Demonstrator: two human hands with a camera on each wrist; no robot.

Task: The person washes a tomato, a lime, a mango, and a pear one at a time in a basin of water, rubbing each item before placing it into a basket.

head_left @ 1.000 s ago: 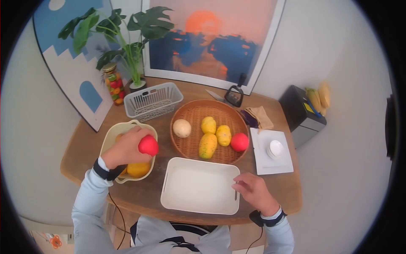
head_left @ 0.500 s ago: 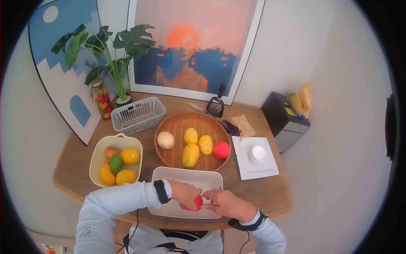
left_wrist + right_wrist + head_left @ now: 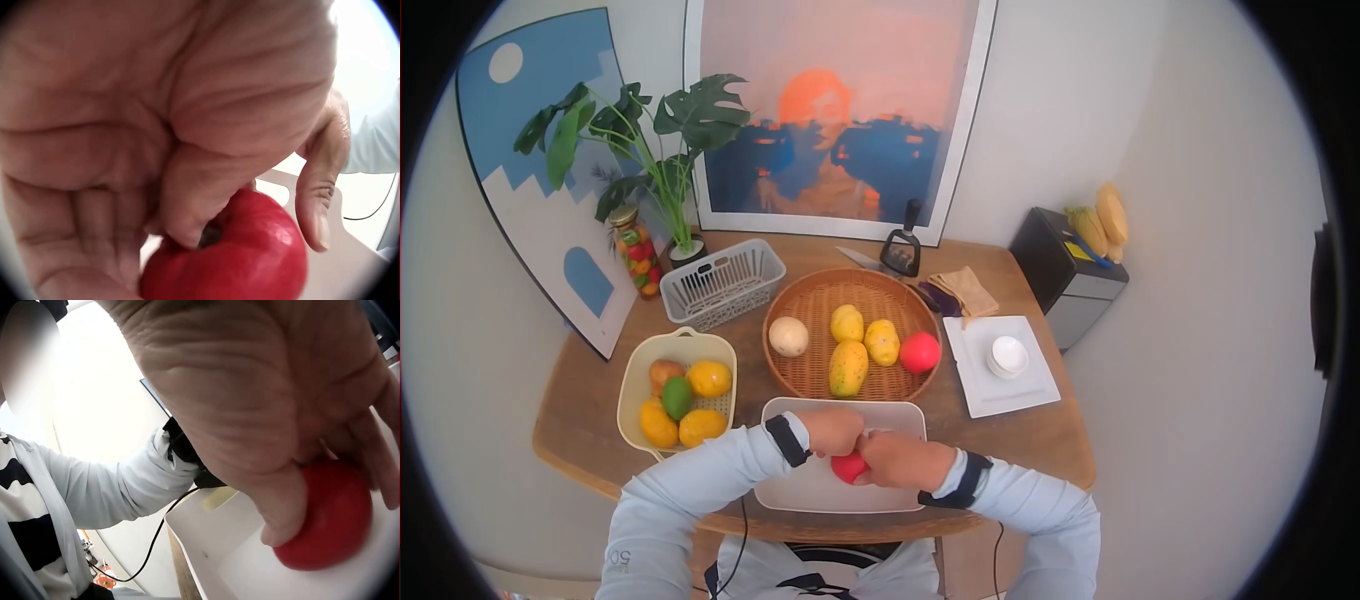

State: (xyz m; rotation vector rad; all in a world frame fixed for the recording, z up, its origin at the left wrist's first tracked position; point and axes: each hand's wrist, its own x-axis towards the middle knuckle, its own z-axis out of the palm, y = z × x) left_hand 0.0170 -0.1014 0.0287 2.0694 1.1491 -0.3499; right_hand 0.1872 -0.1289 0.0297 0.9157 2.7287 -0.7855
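Cream colours the basket [image 3: 636,375] at ten o'clock from the white tray [image 3: 800,490]; in it we count three yellow-orange fruits [image 3: 710,378], one green fruit [image 3: 677,398] and one brownish fruit [image 3: 665,371]. Rightward, over the tray, the left hand [image 3: 835,430] pinches the red fruit [image 3: 847,468], its thumb bent onto the stem hollow. That fruit lies between both hands; we cannot tell whether it touches the tray's floor. At twelve o'clock stands the wicker basket [image 3: 880,290], with another red fruit at its four o'clock. The right hand [image 3: 907,457] has its fingers clamped on the held fruit, thumb against one flank. At two o'clock from the tray, a square plate [image 3: 1000,398] bears a small bowl [image 3: 1008,355] on the wooden surface [image 3: 1020,445].

We judge the step to be two-handed work at the stem. Done well, the right hand steadies with even pressure, the left presses lightly, and the fruit stays low, as smooth skin may slip.
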